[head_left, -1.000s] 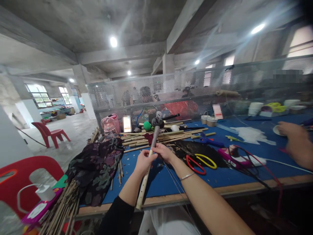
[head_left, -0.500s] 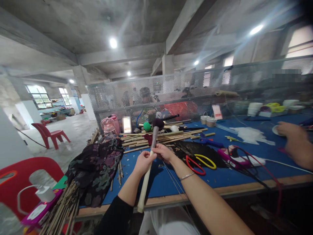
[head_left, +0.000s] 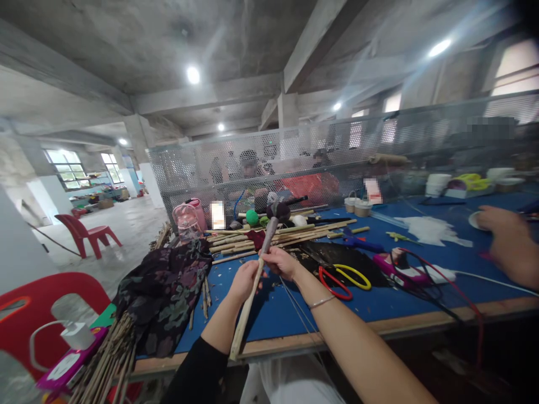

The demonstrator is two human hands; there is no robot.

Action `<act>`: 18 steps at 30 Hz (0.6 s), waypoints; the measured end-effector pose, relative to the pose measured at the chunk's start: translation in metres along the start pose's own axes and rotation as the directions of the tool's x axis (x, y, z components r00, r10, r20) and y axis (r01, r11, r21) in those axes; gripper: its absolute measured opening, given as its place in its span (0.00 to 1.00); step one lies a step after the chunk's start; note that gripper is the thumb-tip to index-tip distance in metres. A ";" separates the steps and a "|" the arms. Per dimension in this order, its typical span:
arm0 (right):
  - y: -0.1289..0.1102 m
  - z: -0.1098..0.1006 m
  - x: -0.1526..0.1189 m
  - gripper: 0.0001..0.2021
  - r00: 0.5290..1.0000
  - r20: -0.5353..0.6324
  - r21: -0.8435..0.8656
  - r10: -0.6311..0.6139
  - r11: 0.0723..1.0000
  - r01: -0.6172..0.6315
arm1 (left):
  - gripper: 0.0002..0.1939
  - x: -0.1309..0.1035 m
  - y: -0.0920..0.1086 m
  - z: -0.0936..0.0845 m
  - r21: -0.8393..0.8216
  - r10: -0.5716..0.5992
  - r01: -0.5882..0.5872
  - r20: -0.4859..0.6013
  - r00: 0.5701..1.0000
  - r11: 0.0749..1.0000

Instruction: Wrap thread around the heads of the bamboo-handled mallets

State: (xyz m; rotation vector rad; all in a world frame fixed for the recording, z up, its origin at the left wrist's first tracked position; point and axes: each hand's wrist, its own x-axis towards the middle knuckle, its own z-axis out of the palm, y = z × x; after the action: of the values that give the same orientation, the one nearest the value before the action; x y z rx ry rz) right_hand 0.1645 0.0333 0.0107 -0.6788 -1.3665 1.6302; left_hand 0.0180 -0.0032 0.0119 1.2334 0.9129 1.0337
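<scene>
Both of my hands meet over a pale wooden stick [head_left: 245,321], which slants from the table's front edge up and away. Its far part is covered in something grey [head_left: 268,237], like a wrapping. My left hand [head_left: 245,279] is closed around the stick just below the grey part, with some fingertips showing on its right side. At the lower end of the grey part, my right hand [head_left: 279,264] pinches with thumb and fingers. Thin wires or threads [head_left: 297,303] trail down below my right hand. Scissors with red and yellow handles [head_left: 345,280] lie right of it.
Bamboo-like sticks [head_left: 236,242] and yarn balls [head_left: 251,217] lie at the back. Dark patterned cloth [head_left: 166,297] and a twig bundle [head_left: 107,353] sit left. Rightward are a power strip [head_left: 400,272], cords and a co-worker's hand [head_left: 501,230]. A mesh partition [head_left: 193,174] stands behind.
The stick's near end has swung slightly left and its far end slightly right. My left hand has turned around the stick; my right hand stays nearly in place.
</scene>
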 end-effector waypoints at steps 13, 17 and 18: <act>-0.001 0.002 -0.001 0.18 1.000 -0.008 0.005 0.002 1.000 -0.002 | 0.22 -0.001 0.000 -0.001 -0.079 -0.051 0.053 0.030 0.998 0.995; 0.001 0.003 0.000 0.17 0.999 -0.051 -0.060 0.006 0.998 -0.009 | 0.20 0.002 -0.005 -0.002 0.080 0.088 -0.081 -0.098 0.991 0.994; 0.002 0.003 0.000 0.17 0.998 -0.062 -0.066 0.009 0.998 -0.013 | 0.19 0.003 -0.006 -0.002 0.124 0.145 -0.128 -0.139 0.980 0.984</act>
State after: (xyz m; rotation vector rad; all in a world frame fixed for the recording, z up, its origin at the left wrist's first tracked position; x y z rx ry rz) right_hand 0.1615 0.0320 0.0097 -0.7711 -1.3793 1.5649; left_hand 0.0172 0.0000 0.0056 1.3440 1.0241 1.2089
